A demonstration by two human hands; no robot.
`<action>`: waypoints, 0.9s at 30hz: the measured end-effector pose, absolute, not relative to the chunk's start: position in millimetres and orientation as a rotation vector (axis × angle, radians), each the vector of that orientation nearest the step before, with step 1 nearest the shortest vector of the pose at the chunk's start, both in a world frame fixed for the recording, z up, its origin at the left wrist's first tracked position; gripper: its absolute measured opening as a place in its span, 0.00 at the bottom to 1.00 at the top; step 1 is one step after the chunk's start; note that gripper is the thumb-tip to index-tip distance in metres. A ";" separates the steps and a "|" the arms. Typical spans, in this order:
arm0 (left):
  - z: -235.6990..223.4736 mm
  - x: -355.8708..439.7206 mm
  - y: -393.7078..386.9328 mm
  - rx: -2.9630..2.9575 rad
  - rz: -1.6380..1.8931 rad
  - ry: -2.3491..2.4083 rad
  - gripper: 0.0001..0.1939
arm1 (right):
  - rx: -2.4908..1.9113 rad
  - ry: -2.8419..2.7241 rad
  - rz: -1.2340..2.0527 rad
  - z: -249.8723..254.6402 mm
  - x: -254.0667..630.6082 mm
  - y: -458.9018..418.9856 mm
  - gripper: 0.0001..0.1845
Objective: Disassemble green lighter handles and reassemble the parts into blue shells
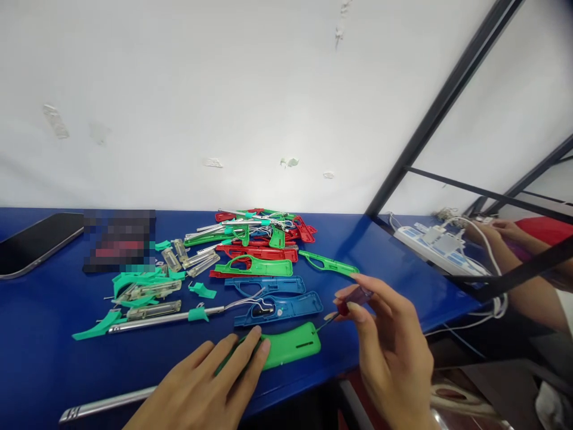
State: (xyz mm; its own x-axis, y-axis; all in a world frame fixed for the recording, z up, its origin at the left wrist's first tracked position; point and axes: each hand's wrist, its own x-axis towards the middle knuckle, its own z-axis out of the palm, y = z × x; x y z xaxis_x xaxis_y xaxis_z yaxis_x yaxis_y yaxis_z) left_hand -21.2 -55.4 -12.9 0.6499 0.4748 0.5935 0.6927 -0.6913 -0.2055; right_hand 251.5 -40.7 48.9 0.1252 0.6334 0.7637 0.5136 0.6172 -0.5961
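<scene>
Near the table's front edge lies a green-handled utility lighter (293, 346), its metal tube (111, 403) pointing left. My left hand (212, 373) holds it down, fingers laid over the trigger end and hiding that part. Between thumb and fingers of my right hand (389, 340) is a small screwdriver (353, 300) with a dark red handle. Its shaft slants down to the right end of the green handle, where the tip seems to touch. Just behind are blue handle halves (286, 307), one with white wires running to another metal tube (165, 318).
Green and red handle halves, tubes and wires form a pile (264, 230) at the back. Clear fuel tanks (154, 309) and teal triggers (143, 278) lie left. Beyond are a phone (40, 242), a power strip (441, 251), a metal frame (430, 107) and another person's arms (514, 269).
</scene>
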 end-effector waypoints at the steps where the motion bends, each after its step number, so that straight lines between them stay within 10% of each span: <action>1: -16.1 -21.2 -55.0 -2.462 -0.721 -0.929 0.25 | -1.007 -1.516 0.116 49.4 250.5 -39.9 0.20; 27: -0.8 -28.5 -55.7 -2.497 -0.580 -0.900 0.29 | -0.962 -1.518 0.249 49.3 241.6 -28.5 0.21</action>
